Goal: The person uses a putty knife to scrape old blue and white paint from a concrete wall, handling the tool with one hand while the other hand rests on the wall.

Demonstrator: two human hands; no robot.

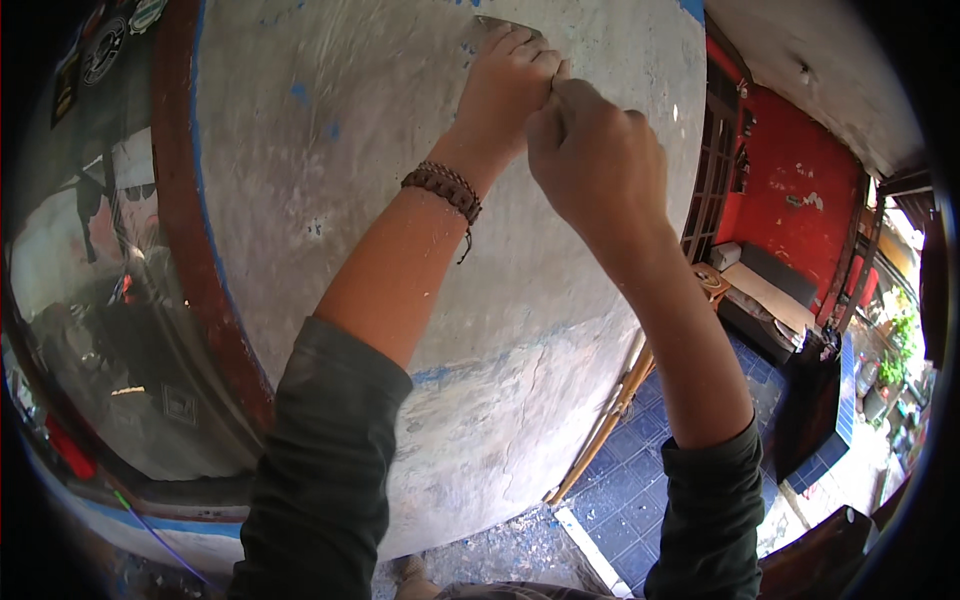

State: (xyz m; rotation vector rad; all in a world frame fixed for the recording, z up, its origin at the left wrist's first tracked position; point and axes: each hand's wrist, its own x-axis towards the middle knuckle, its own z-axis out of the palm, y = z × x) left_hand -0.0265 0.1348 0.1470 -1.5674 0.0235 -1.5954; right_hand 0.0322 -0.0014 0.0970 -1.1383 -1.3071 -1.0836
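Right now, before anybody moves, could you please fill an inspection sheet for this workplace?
Surface: grey wall, with blue paint spots and a paler, worn lower part.
Job's things: flat metal tool at the wall, mostly covered by the fingers.
Clutter: pale flecks scattered on the blue tiled floor; items lying on the bench.
Hands: left hand at the tool, fingers bent; right hand closed, apparently around its handle, which is hidden.
Cables: thin purple-and-green strand at lower left; cannot tell if it is a cable.
Surroundings: window at left; red wall and wooden poles at right.
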